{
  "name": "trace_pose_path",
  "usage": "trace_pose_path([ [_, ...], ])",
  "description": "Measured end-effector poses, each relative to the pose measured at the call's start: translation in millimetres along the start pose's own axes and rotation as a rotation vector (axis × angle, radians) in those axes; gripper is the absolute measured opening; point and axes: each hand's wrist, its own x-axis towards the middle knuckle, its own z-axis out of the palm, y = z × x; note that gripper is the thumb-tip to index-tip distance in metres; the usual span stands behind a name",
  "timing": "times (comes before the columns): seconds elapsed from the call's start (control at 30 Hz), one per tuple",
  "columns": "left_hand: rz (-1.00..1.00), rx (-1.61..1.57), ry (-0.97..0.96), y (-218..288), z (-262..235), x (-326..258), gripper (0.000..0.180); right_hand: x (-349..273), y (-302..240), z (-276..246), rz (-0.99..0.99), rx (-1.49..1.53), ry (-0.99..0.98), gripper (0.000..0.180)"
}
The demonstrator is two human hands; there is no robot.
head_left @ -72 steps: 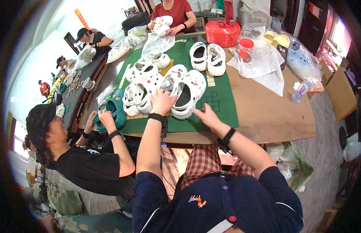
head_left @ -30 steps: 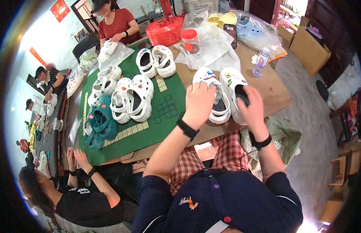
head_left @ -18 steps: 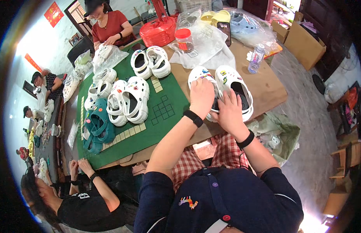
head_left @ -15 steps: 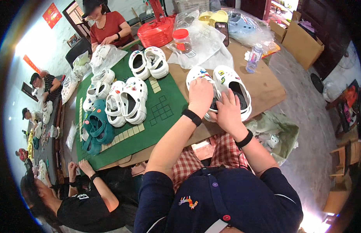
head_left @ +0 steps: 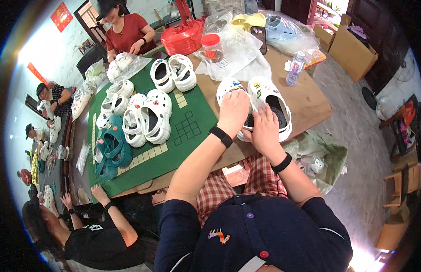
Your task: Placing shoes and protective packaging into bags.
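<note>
Two white clogs with colourful charms on their toes stand side by side at the table's near edge: a left clog (head_left: 226,85) and a right clog (head_left: 286,119). My left hand (head_left: 234,109) presses on the toe top of the left clog, its fingers curled in a pinch; what lies under the fingertips is hidden. My right hand (head_left: 266,129) grips the left clog's side near the foot opening, its fingers reaching between the two shoes. Much of the left clog is covered by my hands.
A green mat (head_left: 185,156) bears several white clogs (head_left: 158,115) and a teal pair (head_left: 117,143). Behind stand a red-lidded jar (head_left: 212,47), a phone (head_left: 259,38), red twine (head_left: 182,38) and a bottle (head_left: 295,68). A co-worker (head_left: 128,31) sits opposite, another (head_left: 101,240) at left.
My hands stay at the left clog with barely any shift. The co-worker opposite has lowered the bagged shoes; the one at left has opened and moved a hand.
</note>
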Motion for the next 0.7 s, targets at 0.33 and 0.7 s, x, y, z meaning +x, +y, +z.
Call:
trace_pose_path([
  [0.33, -0.008, 0.045, 0.032, 10.4, 3.6, -1.0, 0.013, 1.1, -0.3, -7.8, -0.004, 0.001, -0.031, 0.101],
  [0.7, 0.05, -0.033, -0.053, 1.1, 12.2, 11.4, 0.009, 4.0, -2.4, -12.0, 0.048, 0.01, -0.135, 0.11],
])
